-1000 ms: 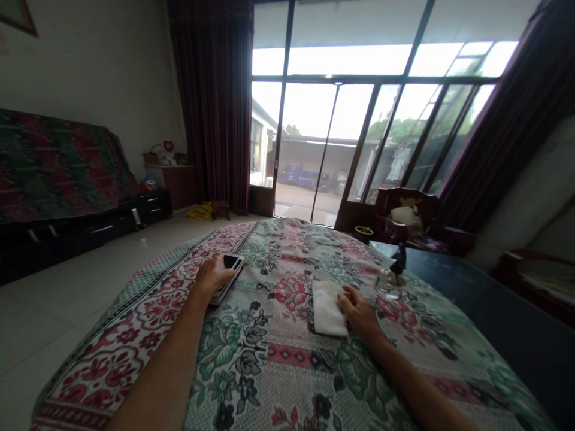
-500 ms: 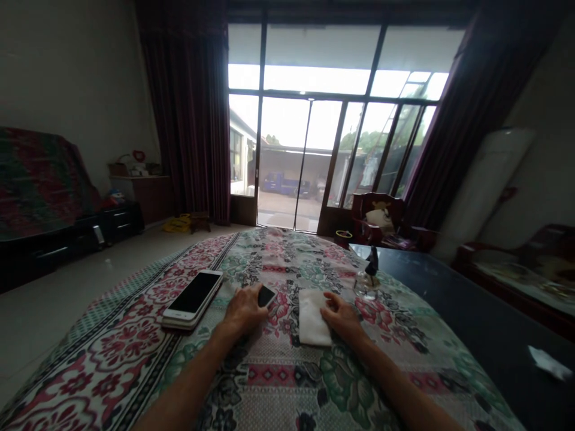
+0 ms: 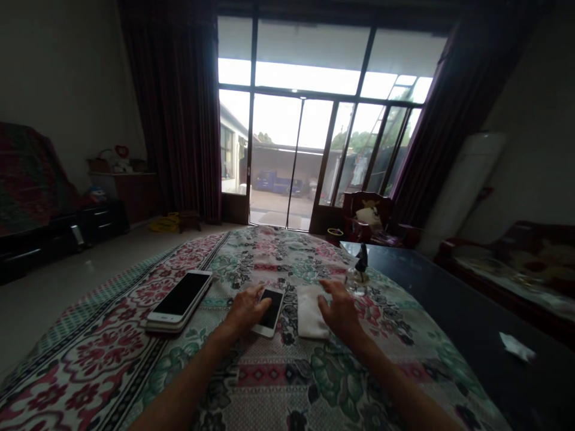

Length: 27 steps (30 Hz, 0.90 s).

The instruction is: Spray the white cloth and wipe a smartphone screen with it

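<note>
My left hand (image 3: 245, 311) is closed around the left side of a white smartphone (image 3: 272, 314), its thumb lying over the dark screen. The phone rests on or just above the flowered tablecloth. To the right is a folded white cloth (image 3: 309, 320), flat on the table. My right hand (image 3: 338, 308) hovers at the cloth's right edge with thumb and fingers apart; whether it touches the cloth, I cannot tell. Left of my left hand, a large white phone (image 3: 182, 299) with a black screen lies on top of another flat device. Behind my right hand stands a clear spray bottle (image 3: 358, 280) with a black nozzle.
A patterned tablecloth (image 3: 265, 374) covers the round table. On the right is a dark, glossy tabletop (image 3: 453, 305) with a crumpled white tissue (image 3: 516, 346) on it. Beyond are glass doors (image 3: 278, 161), dark curtains (image 3: 175, 120) and a wooden armchair (image 3: 368, 209).
The smartphone now shows its screen more fully and sits nearer the cloth. My right hand's fingers have spread from a curled pose at the cloth's edge. The view has shifted slightly right.
</note>
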{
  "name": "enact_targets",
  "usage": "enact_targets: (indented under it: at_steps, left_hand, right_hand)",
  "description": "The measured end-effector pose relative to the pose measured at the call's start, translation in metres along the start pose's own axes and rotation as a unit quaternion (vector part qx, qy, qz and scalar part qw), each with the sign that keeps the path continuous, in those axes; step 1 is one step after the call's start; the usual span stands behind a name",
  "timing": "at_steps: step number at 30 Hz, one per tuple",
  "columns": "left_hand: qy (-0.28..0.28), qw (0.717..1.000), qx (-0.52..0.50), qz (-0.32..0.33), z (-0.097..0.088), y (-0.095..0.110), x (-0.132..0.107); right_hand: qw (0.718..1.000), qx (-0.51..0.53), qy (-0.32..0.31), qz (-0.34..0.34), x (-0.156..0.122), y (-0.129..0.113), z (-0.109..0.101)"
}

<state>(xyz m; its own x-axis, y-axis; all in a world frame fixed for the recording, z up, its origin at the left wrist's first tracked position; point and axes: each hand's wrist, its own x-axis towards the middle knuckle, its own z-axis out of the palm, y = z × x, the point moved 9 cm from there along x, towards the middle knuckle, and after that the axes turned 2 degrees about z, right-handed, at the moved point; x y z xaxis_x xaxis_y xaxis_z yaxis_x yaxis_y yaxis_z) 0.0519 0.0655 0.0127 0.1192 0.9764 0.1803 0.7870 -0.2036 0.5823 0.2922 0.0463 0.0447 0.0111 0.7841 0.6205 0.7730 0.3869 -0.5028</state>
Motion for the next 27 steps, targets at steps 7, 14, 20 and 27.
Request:
enact_targets:
  at_steps: [7,14,20,27]
  left_hand:
    - [-0.124,0.99,-0.057,0.024,0.002,-0.03,0.007]
    - [-0.233,0.971,-0.009,0.058,0.013,-0.017,-0.009]
    - [-0.201,0.976,0.011,0.085,0.016,0.007,-0.013]
    - [-0.176,0.979,0.044,0.096,0.023,0.017,-0.015]
  right_hand:
    - [0.981,-0.003,-0.174,-0.086,-0.045,-0.08,0.043]
    - [0.969,-0.096,-0.213,-0.086,-0.057,-0.096,0.056]
    - [0.966,-0.114,-0.218,-0.077,-0.056,-0.088,0.061]
    - [0.964,-0.129,-0.216,-0.084,-0.059,-0.078,0.053]
